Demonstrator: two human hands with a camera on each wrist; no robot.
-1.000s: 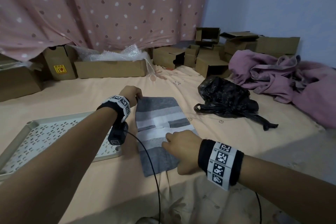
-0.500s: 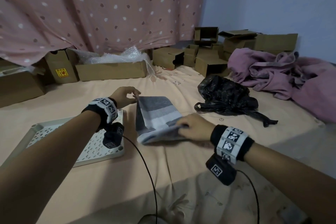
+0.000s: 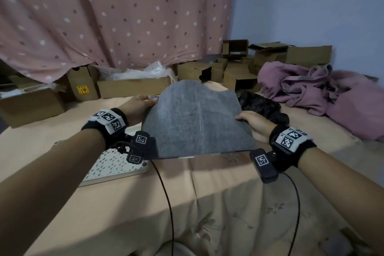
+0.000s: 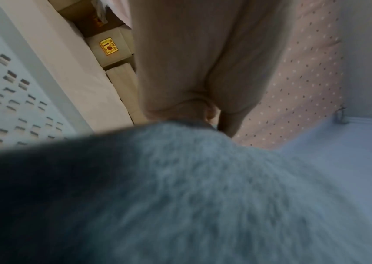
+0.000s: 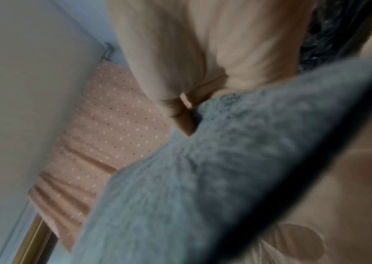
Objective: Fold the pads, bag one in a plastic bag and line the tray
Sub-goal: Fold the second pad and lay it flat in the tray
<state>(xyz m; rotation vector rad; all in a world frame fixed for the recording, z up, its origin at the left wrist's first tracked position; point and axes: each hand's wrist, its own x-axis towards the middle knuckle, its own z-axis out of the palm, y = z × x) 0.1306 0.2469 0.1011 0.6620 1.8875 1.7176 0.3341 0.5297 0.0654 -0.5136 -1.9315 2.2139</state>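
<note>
Head view – grey pad (image 3: 197,122) held up above bed, left hand (image 3: 138,108) and right hand (image 3: 256,123) pinching its side edges

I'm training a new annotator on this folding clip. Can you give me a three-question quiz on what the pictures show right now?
1. True or false: the grey pad lies flat on the white tray.
2. Which hands have a grip on the pad? A) left only B) right only C) both
3. Fill in: the black plastic bag lies beyond the ____ hand.

Key:
1. False; the pad is held up in the air, to the right of the tray.
2. C; the left hand and right hand each pinch a side edge.
3. right
</note>
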